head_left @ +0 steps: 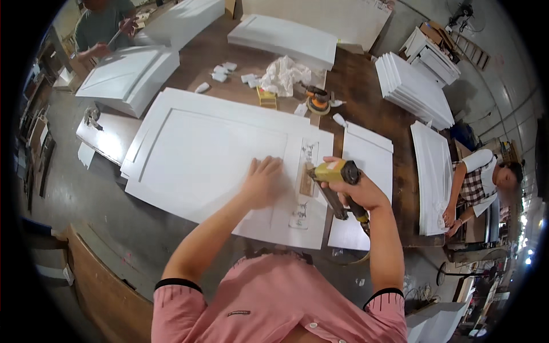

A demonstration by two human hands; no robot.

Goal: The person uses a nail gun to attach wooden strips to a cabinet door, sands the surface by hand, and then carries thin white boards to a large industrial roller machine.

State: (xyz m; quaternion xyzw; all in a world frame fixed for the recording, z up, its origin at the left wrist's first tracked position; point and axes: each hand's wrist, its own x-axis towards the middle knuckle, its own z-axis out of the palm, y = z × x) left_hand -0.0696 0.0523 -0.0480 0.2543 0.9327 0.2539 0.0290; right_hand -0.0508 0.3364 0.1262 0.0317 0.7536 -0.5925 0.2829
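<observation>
On the dark wooden workbench in front of us lies a large white door panel, flat, with a raised frame around a recessed centre field. Its right stile carries a thin strip of bare wood and some dark smudged marks. Our left hand rests flat on the panel, fingers spread, gripping nothing. Our right hand is wrapped tightly around the handle of a yellow and black nail gun, whose nose meets the wood strip at about three o'clock from the left hand.

The panel's near edge overhangs the bench toward us, and its far edge at twelve o'clock runs close to a small yellow box, an orange sander, crumpled white paper and scattered white blocks. At three o'clock a smaller white panel lies just beside the big one; open panel surface spreads toward nine o'clock.

The gun's lower body is covered by our wrist, so we cannot make out its magazine. At two o'clock stacked white panels bend toward the rim. A person at three o'clock and another person at eleven o'clock are partly cut off by the edge.
</observation>
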